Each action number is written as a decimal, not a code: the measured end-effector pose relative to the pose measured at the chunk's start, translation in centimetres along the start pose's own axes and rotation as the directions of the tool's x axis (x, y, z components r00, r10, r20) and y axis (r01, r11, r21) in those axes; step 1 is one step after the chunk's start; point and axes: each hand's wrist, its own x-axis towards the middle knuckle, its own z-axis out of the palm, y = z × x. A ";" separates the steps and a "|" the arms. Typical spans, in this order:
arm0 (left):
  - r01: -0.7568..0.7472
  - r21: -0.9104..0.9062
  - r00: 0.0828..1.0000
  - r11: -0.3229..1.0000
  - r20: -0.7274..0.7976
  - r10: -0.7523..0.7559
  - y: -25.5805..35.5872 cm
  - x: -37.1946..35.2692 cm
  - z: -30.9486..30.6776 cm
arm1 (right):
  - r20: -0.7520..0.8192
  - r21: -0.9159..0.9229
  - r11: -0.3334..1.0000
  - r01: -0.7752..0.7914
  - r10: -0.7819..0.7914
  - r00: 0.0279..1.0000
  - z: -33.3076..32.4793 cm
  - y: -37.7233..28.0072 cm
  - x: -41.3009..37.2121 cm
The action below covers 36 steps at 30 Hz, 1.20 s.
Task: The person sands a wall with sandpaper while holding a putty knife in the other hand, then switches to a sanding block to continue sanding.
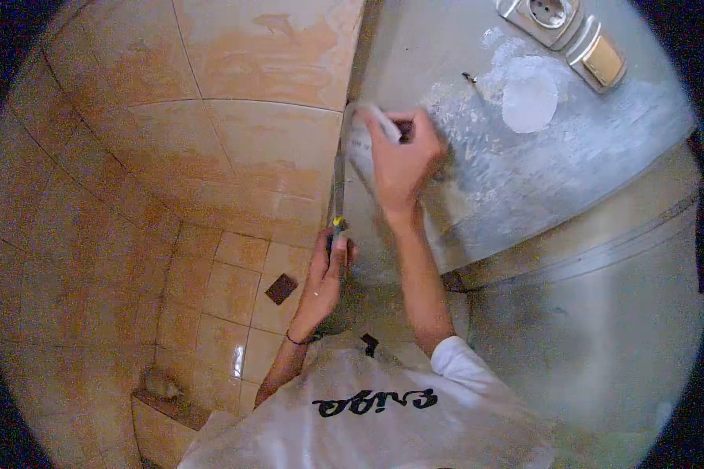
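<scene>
Head view: a dark brown square (pixel 281 288) lies on the tiles (pixel 235 248); near it the left hand (pixel 322 277) curls round a slim tool (pixel 339 223), blade (pixel 339 184) pointing up along a grey wall's (pixel 465 168) edge — the right hand (pixel 407 168), fingers closed on a blurred, pale printed sheet (pixel 360 147), holds it against that wall, left of a round white patch (pixel 529 94)

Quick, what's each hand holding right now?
Left hand: closed around a thin-bladed tool.
Right hand: closed on a pale, blurred piece, exact kind unclear.
</scene>
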 end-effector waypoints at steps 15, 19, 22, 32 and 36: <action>-0.071 0.093 0.996 0.993 -0.050 0.076 -0.7 0.2 -0.2 | -0.015 -0.045 0.998 0.034 -0.035 0.999 0.5 1.6 -1.5; -0.077 -0.014 0.997 0.997 -0.021 0.076 -0.3 0.0 -0.1 | 0.004 0.001 1.000 0.009 -0.009 1.000 0.7 0.9 -1.3; -0.094 -0.022 0.995 0.995 -0.021 0.094 -0.3 -0.3 0.0 | -0.028 0.000 0.999 0.053 -0.053 0.998 0.6 1.6 -1.7; -0.085 0.110 0.996 0.990 -0.016 0.088 -1.6 -0.1 0.0 | -0.054 -0.006 1.000 0.019 -0.019 0.998 -0.1 0.3 0.0; -0.115 0.089 0.993 0.989 -0.012 0.117 0.3 -0.3 0.0 | -0.005 -0.018 0.998 -0.061 0.061 0.998 -0.2 3.2 -2.6</action>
